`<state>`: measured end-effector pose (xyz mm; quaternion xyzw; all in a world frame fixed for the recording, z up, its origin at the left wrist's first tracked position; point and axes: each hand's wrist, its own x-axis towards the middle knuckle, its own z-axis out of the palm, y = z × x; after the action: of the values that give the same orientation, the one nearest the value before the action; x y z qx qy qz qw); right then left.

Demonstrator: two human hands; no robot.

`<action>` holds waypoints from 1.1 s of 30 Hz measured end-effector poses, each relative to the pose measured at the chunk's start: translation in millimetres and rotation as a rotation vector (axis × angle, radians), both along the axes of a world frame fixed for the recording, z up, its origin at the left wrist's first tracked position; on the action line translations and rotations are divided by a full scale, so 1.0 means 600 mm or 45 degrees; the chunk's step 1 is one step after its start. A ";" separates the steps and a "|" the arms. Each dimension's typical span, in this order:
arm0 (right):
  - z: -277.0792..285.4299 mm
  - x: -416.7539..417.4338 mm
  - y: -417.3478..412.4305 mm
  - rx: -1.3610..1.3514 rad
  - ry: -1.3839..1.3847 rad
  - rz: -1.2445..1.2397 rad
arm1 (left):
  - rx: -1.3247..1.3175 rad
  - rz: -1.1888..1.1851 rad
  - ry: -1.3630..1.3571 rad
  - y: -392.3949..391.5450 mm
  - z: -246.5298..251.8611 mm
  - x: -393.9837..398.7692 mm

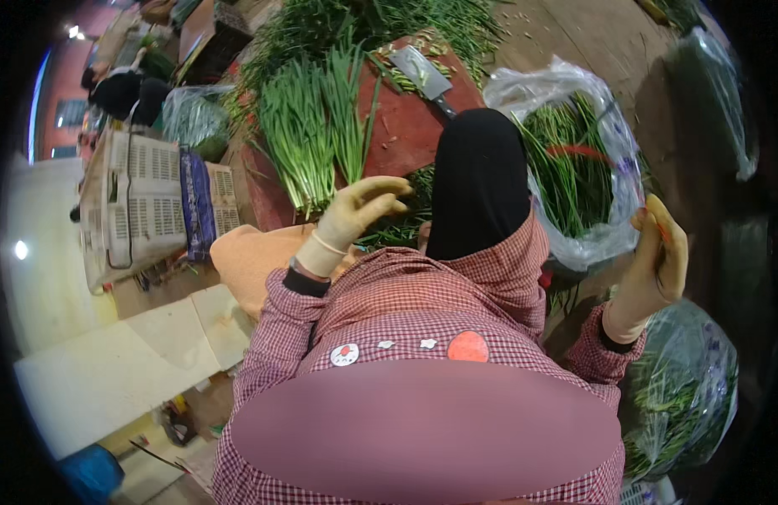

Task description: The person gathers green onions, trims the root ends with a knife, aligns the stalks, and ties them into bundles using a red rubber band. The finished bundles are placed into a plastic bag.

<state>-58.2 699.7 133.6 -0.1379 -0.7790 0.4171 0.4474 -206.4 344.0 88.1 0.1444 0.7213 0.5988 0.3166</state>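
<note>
My left hand [365, 218], in a pale glove, is held with thumb and fingers apart and holds nothing. Just beyond it, bunches of garlic chives [297, 136] lie with their pale root ends towards me, beside a red cutting board [398, 136]. A cleaver [421, 71] rests on the board among short cut stem pieces [395, 77]. My right hand [657, 259], gloved too, is beside the rim of a clear plastic bag [572, 252]. A thin red strip shows among its bent fingers; whether they grip it is unclear. Inside the bag, long green stems [568, 173] carry a red band.
My black-clad knee [480, 183] rises between board and bag. Loose green trimmings [389, 22] heap at the back. Another bag of greens [679, 391] sits at the right. Stacked plastic crates [152, 208] and a white foam box [130, 372] stand left. A person [127, 95] is farther off.
</note>
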 end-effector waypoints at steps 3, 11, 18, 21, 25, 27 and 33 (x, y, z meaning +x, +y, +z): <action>0.047 -0.057 -0.072 0.012 0.339 0.378 | 0.345 -0.285 -0.400 0.030 -0.004 0.001; 0.045 -0.157 -0.241 0.122 -0.057 1.468 | 1.076 0.312 -0.778 -0.063 -0.013 -0.018; -0.049 -0.215 -0.315 -1.067 -0.992 1.465 | 1.509 0.876 -0.480 -0.197 -0.039 -0.053; -0.083 -0.221 -0.374 -1.355 -1.167 1.655 | 1.220 0.992 -0.299 -0.195 -0.038 -0.056; -0.129 -0.268 -0.439 -1.756 -0.950 1.629 | 0.779 0.955 -0.276 -0.174 -0.055 -0.028; -0.173 -0.298 -0.438 -1.907 -0.904 1.490 | 0.858 0.949 -0.299 -0.176 -0.064 -0.029; -0.296 -0.342 -0.410 -1.750 -1.128 1.123 | 0.520 0.980 -0.006 -0.187 -0.105 -0.088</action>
<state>-263.4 453.6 -43.9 -0.2108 -0.4426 0.8287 -0.2700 -259.4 231.7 24.8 -0.0767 0.5885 0.8040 0.0368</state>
